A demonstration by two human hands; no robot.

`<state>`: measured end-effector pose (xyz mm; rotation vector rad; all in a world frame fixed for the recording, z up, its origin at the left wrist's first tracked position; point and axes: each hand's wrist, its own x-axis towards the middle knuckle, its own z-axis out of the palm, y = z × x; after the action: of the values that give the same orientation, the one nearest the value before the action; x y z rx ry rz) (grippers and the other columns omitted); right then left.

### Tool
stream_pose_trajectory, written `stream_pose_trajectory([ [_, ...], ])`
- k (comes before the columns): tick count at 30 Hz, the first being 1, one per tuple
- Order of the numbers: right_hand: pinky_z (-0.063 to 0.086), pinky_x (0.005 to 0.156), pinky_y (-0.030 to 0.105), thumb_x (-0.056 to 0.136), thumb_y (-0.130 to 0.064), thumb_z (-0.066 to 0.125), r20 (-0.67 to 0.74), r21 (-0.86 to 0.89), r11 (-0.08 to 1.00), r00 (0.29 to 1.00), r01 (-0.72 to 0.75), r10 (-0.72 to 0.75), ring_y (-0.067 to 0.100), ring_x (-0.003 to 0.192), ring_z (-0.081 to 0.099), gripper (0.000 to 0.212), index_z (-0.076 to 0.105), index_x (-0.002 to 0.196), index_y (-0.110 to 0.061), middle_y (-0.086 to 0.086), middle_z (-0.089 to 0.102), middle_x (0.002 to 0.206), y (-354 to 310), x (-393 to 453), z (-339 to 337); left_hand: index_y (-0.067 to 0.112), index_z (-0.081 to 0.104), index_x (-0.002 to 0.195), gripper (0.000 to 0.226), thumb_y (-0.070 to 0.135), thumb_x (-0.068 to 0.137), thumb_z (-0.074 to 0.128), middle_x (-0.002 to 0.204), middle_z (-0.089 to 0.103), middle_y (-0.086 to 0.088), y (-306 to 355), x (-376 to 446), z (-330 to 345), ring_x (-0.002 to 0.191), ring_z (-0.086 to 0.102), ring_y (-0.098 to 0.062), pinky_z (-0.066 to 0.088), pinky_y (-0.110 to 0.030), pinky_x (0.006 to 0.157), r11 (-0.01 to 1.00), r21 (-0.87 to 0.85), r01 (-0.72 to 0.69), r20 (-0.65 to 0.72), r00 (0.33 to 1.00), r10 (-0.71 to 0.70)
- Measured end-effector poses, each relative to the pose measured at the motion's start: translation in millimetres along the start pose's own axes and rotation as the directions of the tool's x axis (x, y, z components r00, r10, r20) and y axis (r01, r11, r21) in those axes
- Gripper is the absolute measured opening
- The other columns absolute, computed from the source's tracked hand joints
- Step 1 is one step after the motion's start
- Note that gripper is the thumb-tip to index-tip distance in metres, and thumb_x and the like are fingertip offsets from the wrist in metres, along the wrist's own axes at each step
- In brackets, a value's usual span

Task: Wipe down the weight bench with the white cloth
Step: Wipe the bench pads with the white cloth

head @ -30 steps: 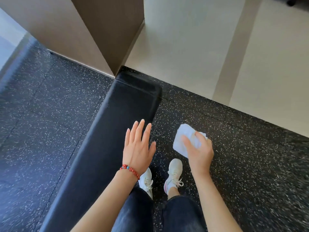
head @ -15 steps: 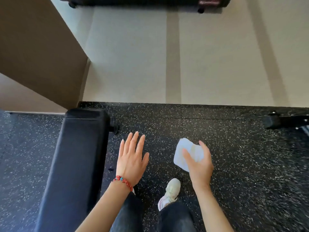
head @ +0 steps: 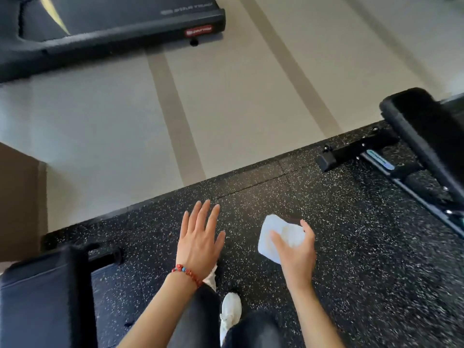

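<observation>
A folded white cloth (head: 278, 237) is gripped in my right hand (head: 295, 252), held in the air over the speckled black rubber floor. My left hand (head: 199, 241), with a red bead bracelet at the wrist, is flat and open with fingers spread, holding nothing. The black padded weight bench (head: 42, 295) I was beside lies at the lower left, apart from both hands. A second black padded bench (head: 431, 136) on a black metal frame stands at the right edge, tilted in view.
A treadmill deck (head: 108, 23) lies across the top left on the pale floor. A brown wall or pillar (head: 17, 202) is at the left edge. My white shoe (head: 229, 312) and dark trousers are below my hands.
The view has swung right: the first bench slid to the lower left corner, and a treadmill and a second bench came into view. Both hands kept their pose, cloth still held.
</observation>
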<state>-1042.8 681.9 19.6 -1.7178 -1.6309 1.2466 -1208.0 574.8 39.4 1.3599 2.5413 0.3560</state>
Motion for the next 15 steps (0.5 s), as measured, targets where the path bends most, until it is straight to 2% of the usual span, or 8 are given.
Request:
stream_pose_trajectory([
  [2,0.040,0.094,0.035,0.068,-0.031,0.079,-0.040,0.011,0.999,0.999,-0.032,0.032,0.024,0.115,0.047,0.079,0.038,0.134,-0.013,0.010,0.050,0.131,-5,19,-4,0.005,0.048,0.133,0.057,0.024,0.083,0.068,0.139,0.045,-0.019,10,28,2,0.131,0.038,-0.038,0.015,-0.053,0.107,0.999,0.009,-0.049,0.011,0.999,0.049],
  [6,0.038,0.084,0.028,0.067,-0.034,0.079,-0.122,0.021,0.997,0.990,-0.075,0.077,0.021,0.107,0.049,0.077,0.041,0.132,-0.017,0.010,0.053,0.126,-19,64,-8,0.012,0.036,0.141,0.057,0.032,0.092,0.053,0.150,0.031,-0.013,28,91,10,0.140,0.021,-0.031,0.002,-0.043,0.113,0.992,-0.010,-0.128,0.056,0.990,0.128],
  [10,0.040,0.080,0.030,0.067,-0.038,0.078,-0.201,0.047,0.991,0.971,-0.122,0.129,0.017,0.101,0.050,0.076,0.041,0.131,-0.021,0.007,0.054,0.124,-38,113,-8,0.016,0.023,0.146,0.059,0.040,0.095,0.040,0.155,0.017,-0.008,47,165,12,0.143,0.006,-0.025,-0.008,-0.038,0.113,0.971,0.006,-0.240,0.114,0.965,0.238],
  [15,0.042,0.078,0.030,0.065,-0.039,0.079,-0.287,0.110,0.978,0.936,-0.179,0.203,0.019,0.099,0.052,0.075,0.042,0.128,-0.026,0.005,0.056,0.118,-57,163,-20,0.013,0.026,0.145,0.057,0.038,0.095,0.040,0.154,0.021,-0.010,83,251,2,0.143,0.009,-0.027,-0.008,-0.040,0.112,0.927,0.003,-0.375,0.132,0.919,0.371],
])
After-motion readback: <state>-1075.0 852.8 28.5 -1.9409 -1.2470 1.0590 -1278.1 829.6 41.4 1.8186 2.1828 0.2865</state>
